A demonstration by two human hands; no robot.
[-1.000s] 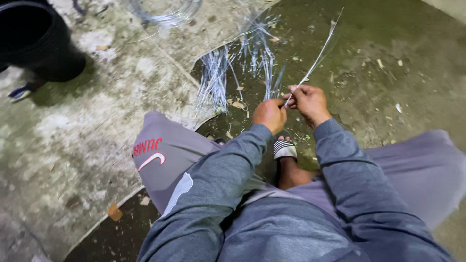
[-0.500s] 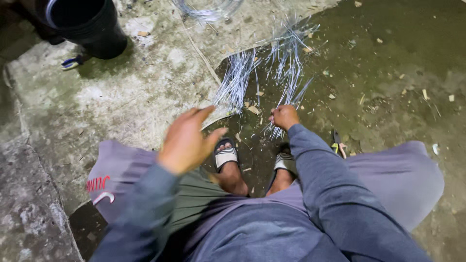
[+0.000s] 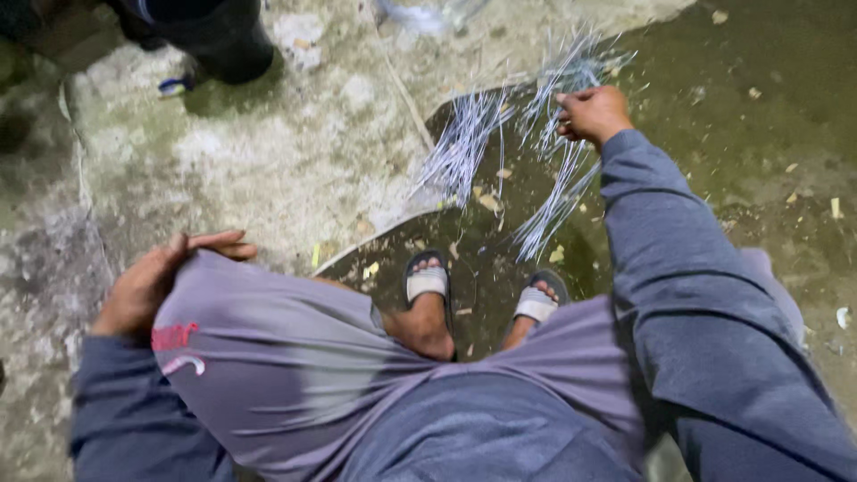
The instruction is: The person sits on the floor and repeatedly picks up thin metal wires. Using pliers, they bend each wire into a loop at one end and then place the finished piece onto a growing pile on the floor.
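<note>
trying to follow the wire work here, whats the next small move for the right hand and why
Probably pinch one strand. The right hand is out over the far bundle of cut wire strands with nothing clearly in its grip, while the left hand rests on the knee.
</note>
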